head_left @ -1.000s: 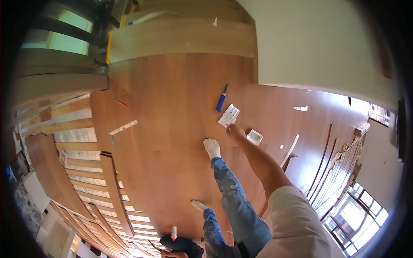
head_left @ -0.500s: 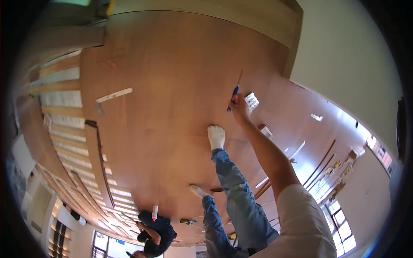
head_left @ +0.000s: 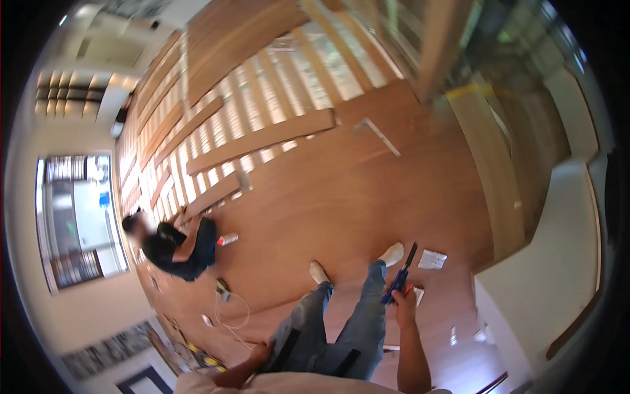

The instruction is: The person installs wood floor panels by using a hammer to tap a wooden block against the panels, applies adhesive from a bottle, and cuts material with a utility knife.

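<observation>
My right hand (head_left: pixel 405 307) is closed around a tool with a blue handle, some red on it and a long dark narrow blade (head_left: pixel 410 255). The blade points up and away from me, above the wooden floor (head_left: pixel 315 197). Its exact kind is hard to make out. Near that hand lie a white packet (head_left: pixel 432 259) and a small pale block (head_left: pixel 419 295), partly covered by the hand. My left hand (head_left: pixel 262 353) hangs low beside my left thigh, close to a dark strap (head_left: pixel 286 351); its fingers are too unclear to read.
A co-worker (head_left: pixel 177 246) crouches at the left beside loose floor planks (head_left: pixel 262 141) laid over spaced battens. Close by are a white tube (head_left: pixel 228 239) and a corded tool (head_left: pixel 223 289). An L-shaped square (head_left: pixel 382 136) lies farther off. A white cabinet (head_left: pixel 538 289) stands right.
My view has swung left, bringing the co-worker and battens farther in. My right arm, stretched ahead before, is now drawn back lower with the blue-handled tool. My left hand has come into view.
</observation>
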`<state>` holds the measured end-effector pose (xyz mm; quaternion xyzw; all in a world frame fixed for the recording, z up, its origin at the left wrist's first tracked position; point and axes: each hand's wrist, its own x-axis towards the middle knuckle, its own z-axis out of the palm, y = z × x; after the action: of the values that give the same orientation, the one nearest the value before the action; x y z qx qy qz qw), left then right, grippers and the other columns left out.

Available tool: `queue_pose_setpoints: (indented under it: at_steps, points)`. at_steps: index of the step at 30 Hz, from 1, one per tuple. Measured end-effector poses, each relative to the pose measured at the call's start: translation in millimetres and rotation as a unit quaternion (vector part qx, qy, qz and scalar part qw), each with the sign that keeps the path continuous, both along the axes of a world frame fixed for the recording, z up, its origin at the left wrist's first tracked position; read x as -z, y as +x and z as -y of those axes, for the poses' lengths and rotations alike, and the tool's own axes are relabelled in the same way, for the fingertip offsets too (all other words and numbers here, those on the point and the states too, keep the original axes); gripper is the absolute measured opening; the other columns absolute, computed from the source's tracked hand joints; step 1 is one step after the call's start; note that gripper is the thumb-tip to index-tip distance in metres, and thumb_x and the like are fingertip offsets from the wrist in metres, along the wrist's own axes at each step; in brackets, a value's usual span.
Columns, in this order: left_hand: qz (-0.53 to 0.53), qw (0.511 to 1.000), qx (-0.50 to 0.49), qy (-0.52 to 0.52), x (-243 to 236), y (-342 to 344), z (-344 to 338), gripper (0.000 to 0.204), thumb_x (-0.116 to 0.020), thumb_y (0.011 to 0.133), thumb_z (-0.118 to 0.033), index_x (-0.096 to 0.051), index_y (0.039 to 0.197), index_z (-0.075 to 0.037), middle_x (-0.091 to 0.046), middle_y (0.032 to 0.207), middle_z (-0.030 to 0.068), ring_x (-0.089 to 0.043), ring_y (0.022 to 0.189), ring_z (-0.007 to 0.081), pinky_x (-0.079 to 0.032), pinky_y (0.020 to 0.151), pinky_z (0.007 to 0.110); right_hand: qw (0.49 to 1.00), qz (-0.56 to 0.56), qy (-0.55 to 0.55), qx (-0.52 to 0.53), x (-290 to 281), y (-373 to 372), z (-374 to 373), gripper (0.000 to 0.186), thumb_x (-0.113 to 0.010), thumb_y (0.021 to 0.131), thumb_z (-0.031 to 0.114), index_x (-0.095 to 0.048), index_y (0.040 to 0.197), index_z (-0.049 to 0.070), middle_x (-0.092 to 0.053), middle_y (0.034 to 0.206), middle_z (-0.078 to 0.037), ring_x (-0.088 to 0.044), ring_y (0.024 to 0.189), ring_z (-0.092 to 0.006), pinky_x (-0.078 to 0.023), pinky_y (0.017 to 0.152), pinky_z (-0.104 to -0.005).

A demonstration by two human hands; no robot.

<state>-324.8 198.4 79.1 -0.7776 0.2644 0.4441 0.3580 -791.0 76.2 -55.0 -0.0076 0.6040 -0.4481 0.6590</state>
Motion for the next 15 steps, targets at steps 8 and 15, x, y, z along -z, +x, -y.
queue_pose_setpoints:
  at_steps: [8,15]
  points:
    - [-0.055,0.909,-0.035,-0.412,32,41,-32,0.040,-0.063,0.095,-0.039,-0.070,0.110,-0.002,-0.068,0.111,0.0263,-0.066,0.102,0.0422,-0.053,0.087,0.052,0.953,-0.006,0.005,-0.303,-134,155,-8,0.050,-0.057,0.102,0.051,-0.063,0.095,0.002,-0.068,0.074,-0.012,-0.069,0.063,-0.0222,-0.056,0.057,-0.0328]
    - [-0.414,0.781,-0.150,-0.443,-49,50,67,0.048,-0.052,0.104,-0.047,-0.066,0.124,-0.006,-0.069,0.116,0.0165,-0.065,0.108,0.0294,-0.050,0.095,0.041,0.870,-0.085,-0.101,-0.475,-230,313,52,0.043,-0.059,0.103,0.044,-0.063,0.094,0.001,-0.068,0.073,-0.010,-0.066,0.058,-0.0194,-0.054,0.054,-0.0311]
